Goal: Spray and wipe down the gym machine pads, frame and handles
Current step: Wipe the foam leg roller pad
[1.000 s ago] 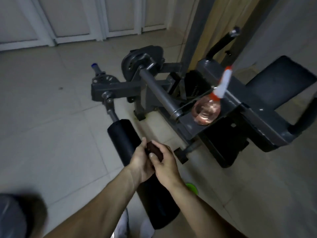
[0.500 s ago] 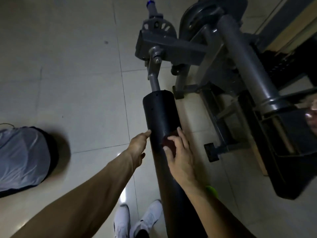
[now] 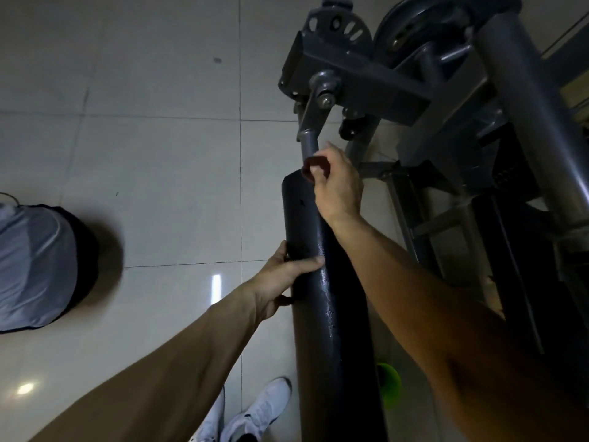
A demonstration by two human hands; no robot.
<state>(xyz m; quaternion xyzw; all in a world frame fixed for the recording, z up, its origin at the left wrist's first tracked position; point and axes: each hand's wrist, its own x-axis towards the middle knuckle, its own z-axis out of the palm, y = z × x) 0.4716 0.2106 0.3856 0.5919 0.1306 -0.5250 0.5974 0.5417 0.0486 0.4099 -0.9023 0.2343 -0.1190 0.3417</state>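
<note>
1. Left hand point(image 3: 283, 277) grips the black roller pad point(image 3: 331, 314) partway along, thumb across its front, fingers round its left side.
2. Right hand point(image 3: 339, 186) pinches a dark red cloth point(image 3: 313, 165) (small, bunched) at the pad's top end, just below the grey rod point(image 3: 308, 145).
3. Pad runs from the white shoes point(image 3: 255, 416) up to the grey frame point(image 3: 366, 87); grey bag point(image 3: 38, 266) on floor point(image 3: 159, 186), left.

Looks like a dim gym or workout room. Shows it through the grey steel gym machine point(image 3: 366, 87): bolted frame, a round slotted plate point(image 3: 336, 25) and a wheel point(image 3: 404, 33) at its far end, a long black roller pad point(image 3: 322, 282) on its near arm. Has pale glossy floor tiles point(image 3: 159, 154) left of the machine, with a grey bag point(image 3: 38, 266) lying well to its left
</note>
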